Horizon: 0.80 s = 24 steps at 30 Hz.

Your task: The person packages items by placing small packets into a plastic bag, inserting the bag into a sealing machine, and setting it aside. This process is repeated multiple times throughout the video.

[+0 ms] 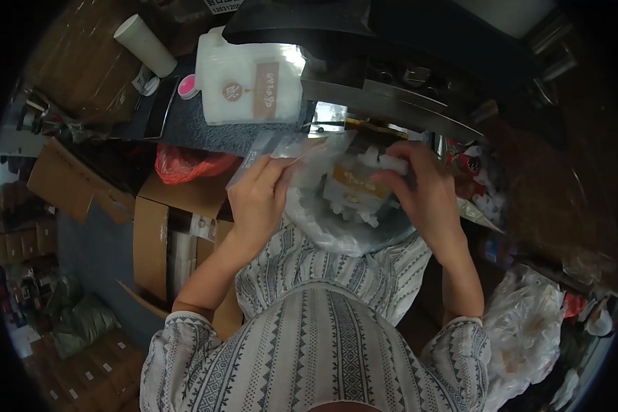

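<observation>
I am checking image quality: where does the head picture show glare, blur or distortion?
Head view: fisheye distortion, black corners; head view: glare on the white package, at its upper right; head view: lower-left cartons dim, right hand slightly soft.

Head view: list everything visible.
pouch: one, transparent, centre
bag or bowl: one, translucent, lap
printed packet: one, white, centre
held piece: one, white, by packet
pack: one, white, on towel
towel: one, bluish, upper left
cup: one, white, upper left
likely phone: one, black, upper left
thin bag: one, red, left
open carton: one, brown, left
cartons: several, brown, lower left
crumpled bag: one, clear, lower right
clutter: dim, uncounted, edges
left hand: one, holding pouch
right hand: one, holding piece
</observation>
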Each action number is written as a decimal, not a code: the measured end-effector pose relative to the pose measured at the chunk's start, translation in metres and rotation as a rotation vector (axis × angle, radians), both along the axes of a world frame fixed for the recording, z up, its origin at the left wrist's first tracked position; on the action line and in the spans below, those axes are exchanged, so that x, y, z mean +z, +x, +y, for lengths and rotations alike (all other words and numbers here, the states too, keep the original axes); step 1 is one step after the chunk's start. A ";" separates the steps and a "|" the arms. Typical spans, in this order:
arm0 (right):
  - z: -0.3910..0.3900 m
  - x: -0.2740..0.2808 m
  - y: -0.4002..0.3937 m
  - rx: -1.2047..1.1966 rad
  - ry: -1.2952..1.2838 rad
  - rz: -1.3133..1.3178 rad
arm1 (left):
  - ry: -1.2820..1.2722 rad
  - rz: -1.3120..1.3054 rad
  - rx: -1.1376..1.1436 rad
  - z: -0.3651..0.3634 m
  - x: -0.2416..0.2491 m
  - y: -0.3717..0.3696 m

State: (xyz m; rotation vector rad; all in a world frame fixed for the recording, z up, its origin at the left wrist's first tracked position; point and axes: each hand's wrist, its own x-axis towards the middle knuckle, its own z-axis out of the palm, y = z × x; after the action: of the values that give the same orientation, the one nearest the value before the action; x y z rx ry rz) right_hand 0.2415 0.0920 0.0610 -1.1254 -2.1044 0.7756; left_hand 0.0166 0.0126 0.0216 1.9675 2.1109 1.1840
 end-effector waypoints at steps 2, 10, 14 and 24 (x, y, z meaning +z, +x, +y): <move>0.004 -0.005 -0.007 0.084 0.147 0.009 | -0.010 0.023 -0.089 -0.001 0.005 0.003; 0.012 -0.013 0.004 0.118 -0.265 0.139 | -0.312 -0.364 -0.439 0.016 -0.034 0.022; 0.011 -0.010 0.030 -0.090 -0.027 -0.087 | -0.756 -0.686 -0.324 0.058 -0.018 0.031; 0.061 -0.079 0.103 -0.542 0.247 -0.520 | -0.153 -0.372 -0.046 0.077 -0.043 -0.024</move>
State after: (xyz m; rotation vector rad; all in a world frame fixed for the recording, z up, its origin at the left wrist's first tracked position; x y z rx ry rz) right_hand 0.3447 0.1526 -0.0183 -1.7774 -2.0457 -0.0412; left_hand -0.0070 0.0897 -0.0217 1.5780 1.8947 1.2263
